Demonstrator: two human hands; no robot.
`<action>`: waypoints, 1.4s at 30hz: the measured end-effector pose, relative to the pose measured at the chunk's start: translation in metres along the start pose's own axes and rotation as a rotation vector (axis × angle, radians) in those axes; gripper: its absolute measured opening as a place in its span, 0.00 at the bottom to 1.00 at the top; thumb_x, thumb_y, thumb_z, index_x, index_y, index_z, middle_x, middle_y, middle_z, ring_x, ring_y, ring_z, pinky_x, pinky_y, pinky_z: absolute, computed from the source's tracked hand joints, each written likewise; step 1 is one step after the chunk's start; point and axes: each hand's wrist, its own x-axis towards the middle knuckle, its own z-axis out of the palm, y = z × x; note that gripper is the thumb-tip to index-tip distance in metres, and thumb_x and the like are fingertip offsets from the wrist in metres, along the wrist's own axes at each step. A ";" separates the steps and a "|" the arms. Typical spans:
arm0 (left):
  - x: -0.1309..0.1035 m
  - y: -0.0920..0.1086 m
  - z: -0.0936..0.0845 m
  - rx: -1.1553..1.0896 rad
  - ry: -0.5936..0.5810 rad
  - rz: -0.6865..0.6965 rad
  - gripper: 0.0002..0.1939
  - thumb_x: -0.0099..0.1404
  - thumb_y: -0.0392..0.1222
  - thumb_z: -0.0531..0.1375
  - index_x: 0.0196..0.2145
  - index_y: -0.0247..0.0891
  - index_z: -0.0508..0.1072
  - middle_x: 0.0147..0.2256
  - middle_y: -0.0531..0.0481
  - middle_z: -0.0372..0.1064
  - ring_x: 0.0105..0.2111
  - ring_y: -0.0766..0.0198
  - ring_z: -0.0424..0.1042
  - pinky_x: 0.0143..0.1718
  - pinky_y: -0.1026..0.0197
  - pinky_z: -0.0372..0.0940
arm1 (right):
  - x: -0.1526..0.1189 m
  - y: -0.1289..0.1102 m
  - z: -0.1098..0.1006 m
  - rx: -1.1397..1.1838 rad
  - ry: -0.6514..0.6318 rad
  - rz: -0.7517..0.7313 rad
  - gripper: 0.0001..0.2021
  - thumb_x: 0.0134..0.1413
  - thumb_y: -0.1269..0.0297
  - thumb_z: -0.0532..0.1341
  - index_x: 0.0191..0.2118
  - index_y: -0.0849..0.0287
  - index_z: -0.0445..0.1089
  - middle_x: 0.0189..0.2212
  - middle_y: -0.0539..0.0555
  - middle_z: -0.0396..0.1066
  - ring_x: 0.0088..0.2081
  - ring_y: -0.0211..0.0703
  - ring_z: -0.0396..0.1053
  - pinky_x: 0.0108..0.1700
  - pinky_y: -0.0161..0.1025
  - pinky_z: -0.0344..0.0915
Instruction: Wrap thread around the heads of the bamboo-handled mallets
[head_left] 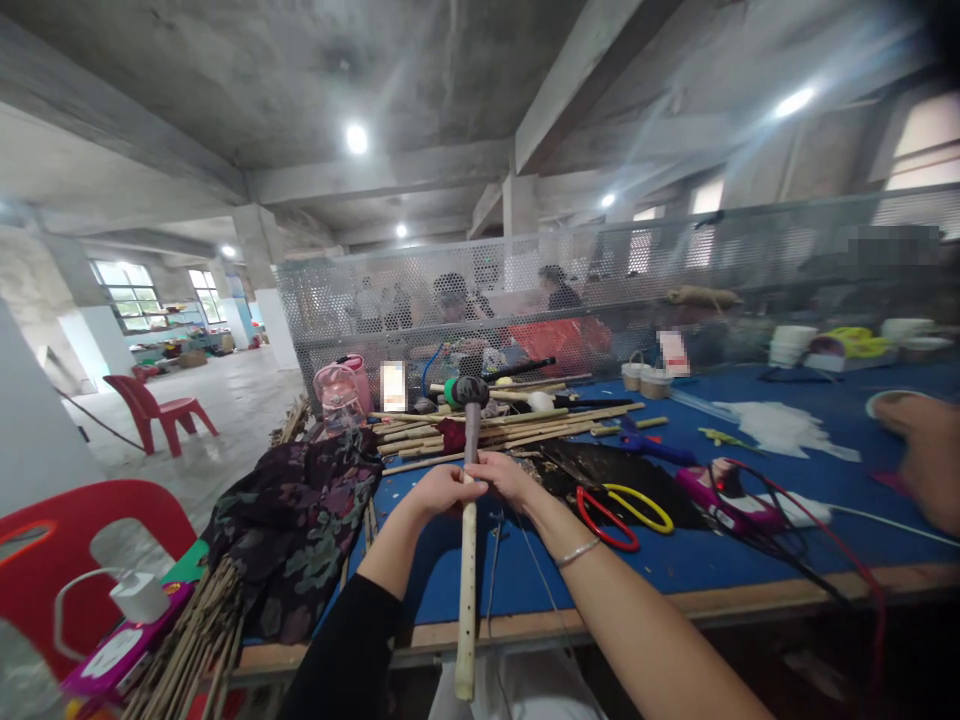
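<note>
A pale bamboo pipe [467, 590] with small holes extends toward me over the front table edge. Its upper part is wrapped in grey and topped by a dark bundle [472, 391] with a green end. My left hand [442, 488] is closed around the pipe just below the wrapping. On the other side my right hand [504, 474] pinches the same spot, fingers close to those of my left hand. Thin grey strings hang down beside the pipe from near my right hand.
Bamboo sticks [525, 432] lie behind my hands. Scissors with red and yellow handles [637, 510] are to the right, near a purple power strip [731, 500]. Dark patterned cloth [300, 530] covers the left edge. Another person's arm [926, 450] reaches in at far right.
</note>
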 end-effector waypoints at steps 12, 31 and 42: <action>-0.003 -0.021 0.000 -0.209 0.061 0.055 0.24 0.39 0.53 0.68 0.21 0.33 0.62 0.16 0.55 0.62 0.15 0.74 0.59 0.18 0.68 0.55 | -0.003 0.000 0.007 -0.105 0.071 0.041 0.17 0.37 0.54 0.64 0.21 0.64 0.63 0.13 0.45 0.57 0.17 0.29 0.50 0.20 0.31 0.44; -0.009 -0.015 0.001 -0.271 -0.061 0.098 0.21 0.42 0.49 0.68 0.21 0.33 0.63 0.17 0.57 0.57 0.17 0.73 0.60 0.23 0.67 0.58 | 0.000 0.006 0.001 -0.008 0.053 0.059 0.17 0.38 0.53 0.64 0.22 0.62 0.61 0.13 0.43 0.54 0.15 0.27 0.47 0.19 0.30 0.44; -0.006 -0.019 0.003 -0.261 -0.027 0.061 0.20 0.44 0.50 0.67 0.23 0.34 0.63 0.16 0.59 0.54 0.15 0.75 0.56 0.20 0.68 0.55 | 0.002 0.011 0.003 -0.045 0.034 0.044 0.17 0.36 0.55 0.66 0.23 0.66 0.65 0.17 0.47 0.61 0.20 0.30 0.55 0.23 0.31 0.51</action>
